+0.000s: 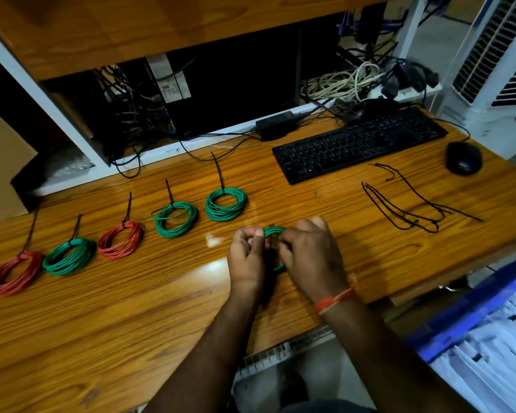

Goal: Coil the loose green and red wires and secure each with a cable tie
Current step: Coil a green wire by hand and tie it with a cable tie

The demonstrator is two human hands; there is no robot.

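Note:
A green wire coil (274, 231) is held between both hands above the wooden desk (131, 308); most of it is hidden by fingers. My left hand (247, 257) pinches its left side and my right hand (309, 251) grips its right side. A dark strip, maybe a cable tie, hangs between the hands. To the left lie tied coils in a row: red (12, 274), green (69, 256), red (120, 239), green (175, 219), green (226, 204), each with a black tie sticking up.
Several loose black cable ties (414, 204) lie at the right. A black keyboard (358, 144) and mouse (463, 158) sit behind them. Tangled cables and a power adapter (276, 125) fill the back. A blue crate (489, 338) stands at the lower right.

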